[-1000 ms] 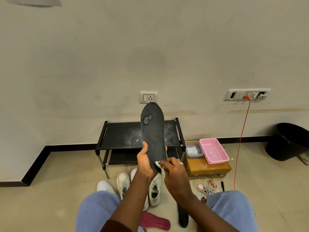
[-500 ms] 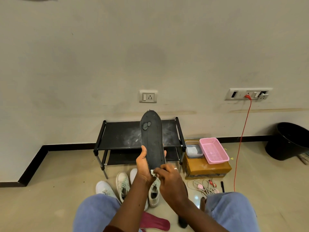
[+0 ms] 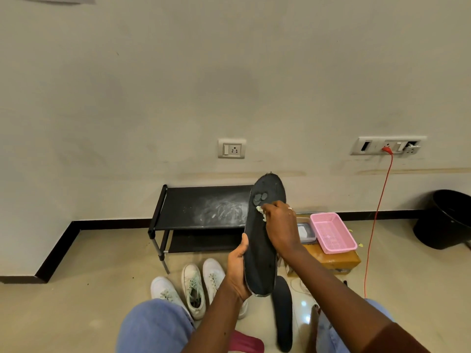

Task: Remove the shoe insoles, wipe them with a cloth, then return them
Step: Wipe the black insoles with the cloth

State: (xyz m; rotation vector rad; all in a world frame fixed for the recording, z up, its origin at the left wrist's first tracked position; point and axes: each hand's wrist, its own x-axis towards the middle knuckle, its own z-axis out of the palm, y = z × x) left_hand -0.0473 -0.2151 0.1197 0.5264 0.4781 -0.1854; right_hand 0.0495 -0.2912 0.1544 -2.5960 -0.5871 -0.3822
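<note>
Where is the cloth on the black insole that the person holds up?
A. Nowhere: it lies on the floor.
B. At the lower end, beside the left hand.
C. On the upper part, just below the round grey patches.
C: the right hand pinches the pale cloth against the black insole just under the grey patches, while the left hand grips its lower end.

Ahead of you: plain cream wall (image 3: 229, 72), black skirting (image 3: 109, 222) at its foot, glossy beige floor (image 3: 76, 301). Black two-tier rack (image 3: 198, 207) stands against the wall, its top shelf smeared whitish, possibly dust. Socket (image 3: 232, 148) above it; switch panel (image 3: 387, 146) to your right, red cable (image 3: 377, 212) hanging down. Black bin (image 3: 446, 220) far right.
</note>
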